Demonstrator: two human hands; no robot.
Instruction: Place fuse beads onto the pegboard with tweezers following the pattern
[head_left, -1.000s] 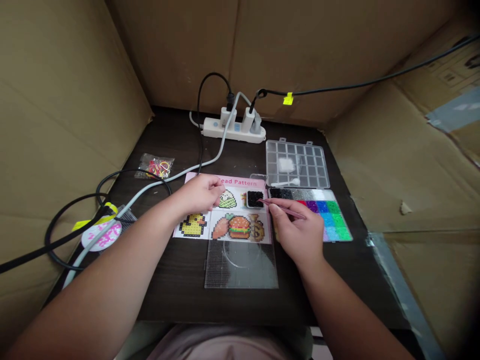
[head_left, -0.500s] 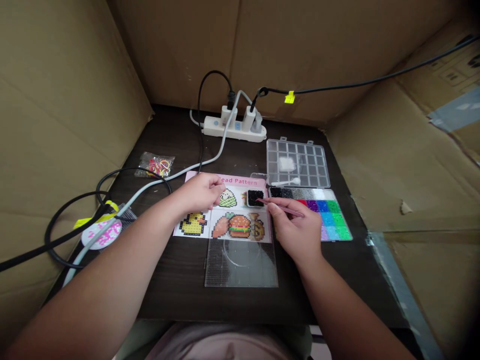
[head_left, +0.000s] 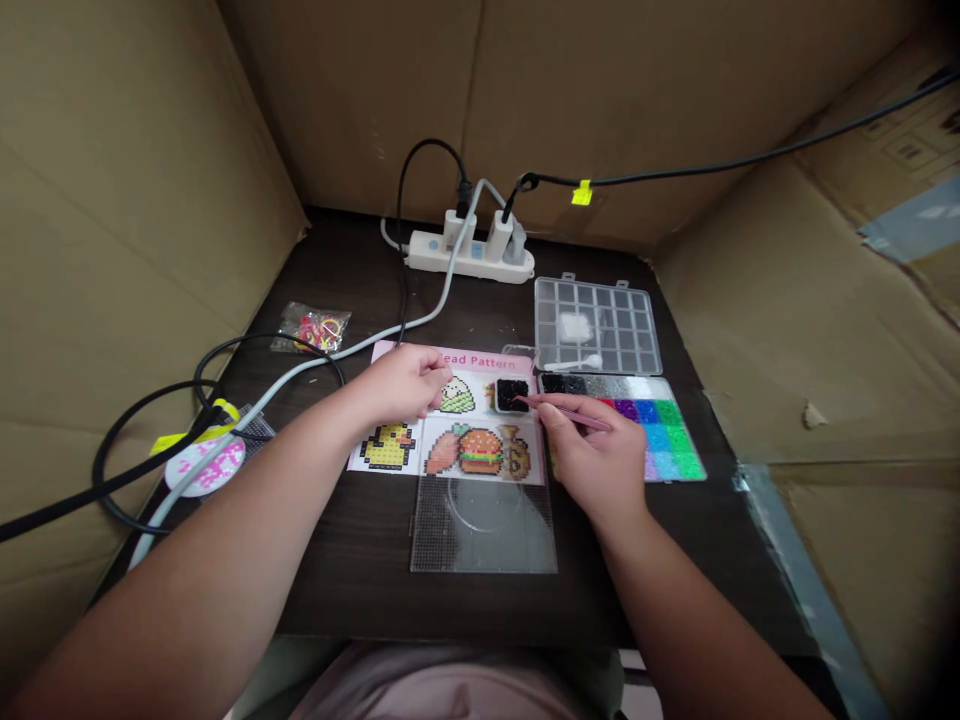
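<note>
Pink tweezers [head_left: 574, 416] are pinched in my right hand [head_left: 596, 455], their tips at the black beads in a small square tray [head_left: 513, 394]. That tray rests on the top right of the bead pattern sheet [head_left: 386, 352]. My left hand [head_left: 412, 383] is closed over the sheet's upper left part, thumb against the curled fingers; whatever it may hold is hidden. Below it a yellow duck picture shows, with a carrot, a burger and a sack to the right. A clear pegboard [head_left: 484, 530] lies at the sheet's near edge.
An open bead case [head_left: 664, 435] with many colours stands right, its lid [head_left: 596, 310] carrying a white packet and white scoop. Behind is a power strip [head_left: 471, 262]. Cables [head_left: 300, 370], a small bag [head_left: 311, 328] and a pink-white round piece [head_left: 206, 465] lie left. Cardboard walls surround the table.
Almost nothing differs. The view has shifted very slightly; both hands keep their places, with the tweezer tips still at the black beads.
</note>
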